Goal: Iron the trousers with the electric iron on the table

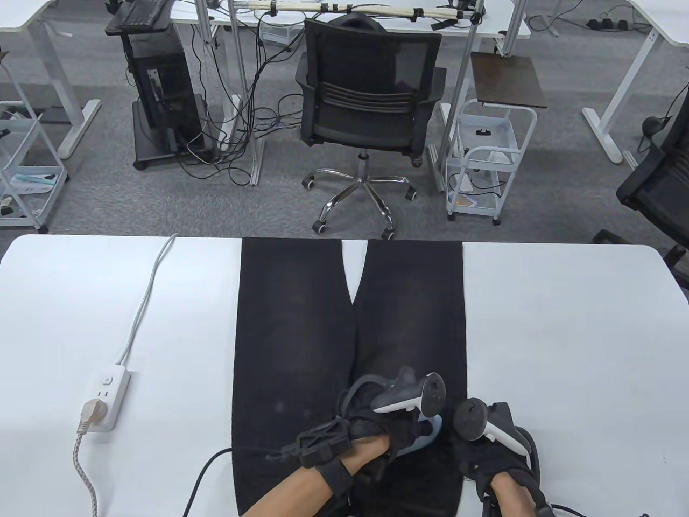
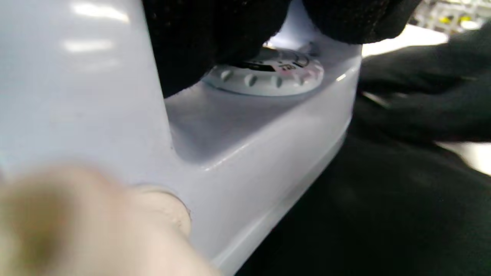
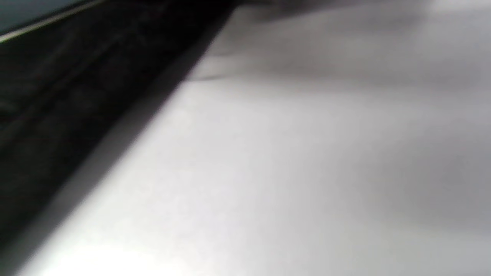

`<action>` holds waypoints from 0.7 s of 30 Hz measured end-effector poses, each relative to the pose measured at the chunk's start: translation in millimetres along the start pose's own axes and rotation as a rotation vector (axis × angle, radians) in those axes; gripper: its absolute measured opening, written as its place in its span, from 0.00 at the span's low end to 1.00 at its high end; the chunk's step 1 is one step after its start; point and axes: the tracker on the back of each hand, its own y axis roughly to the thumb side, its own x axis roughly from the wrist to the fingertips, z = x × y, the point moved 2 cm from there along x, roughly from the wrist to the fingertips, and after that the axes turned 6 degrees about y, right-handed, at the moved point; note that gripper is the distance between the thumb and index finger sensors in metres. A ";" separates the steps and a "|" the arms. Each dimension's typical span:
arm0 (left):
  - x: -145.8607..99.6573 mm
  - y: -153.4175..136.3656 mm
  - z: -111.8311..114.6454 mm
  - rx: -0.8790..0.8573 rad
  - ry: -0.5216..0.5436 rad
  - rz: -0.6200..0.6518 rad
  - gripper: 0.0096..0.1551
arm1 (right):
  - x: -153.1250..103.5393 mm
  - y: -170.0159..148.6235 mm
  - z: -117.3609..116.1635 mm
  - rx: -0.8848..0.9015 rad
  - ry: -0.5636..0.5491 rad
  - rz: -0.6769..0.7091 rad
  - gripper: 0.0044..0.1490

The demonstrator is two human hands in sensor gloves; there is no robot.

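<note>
1. Low in the frame, our left hand [image 1: 390, 425] gripped the iron [image 1: 428, 433] on the trousers [image 1: 301, 334].
2. Beside it, our right hand [image 1: 498, 441] rested; its fingers were hidden.
3. We judged slow strokes toward the far hems best.

An office turned recording lab. Grey carpet tiles [image 1: 161, 204] underfoot; white height-adjustable desks [image 1: 48, 16] around the room; a black mesh swivel chair [image 1: 368, 102] on a chrome star base; a black computer tower [image 1: 164, 91] on a wheeled stand, trailing a tangle of cables [image 1: 253, 118]. White wire trolleys [image 1: 487, 156] beside an aluminium frame [image 1: 242, 81]. In front, a white table [image 1: 565, 350] bearing a white power strip [image 1: 105, 396].
</note>
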 end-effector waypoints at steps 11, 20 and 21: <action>86.5 -67.2 -20.1 -0.063 -0.021 -0.280 0.33 | 0.6 1.6 0.1 -0.007 0.017 0.002 0.46; 83.1 -65.9 -18.4 -0.058 -0.033 -0.241 0.32 | 1.4 0.2 1.0 0.012 0.024 0.006 0.46; 80.7 -63.1 -17.6 -0.059 -0.038 -0.227 0.32 | 1.5 -0.2 1.1 0.016 0.024 0.006 0.46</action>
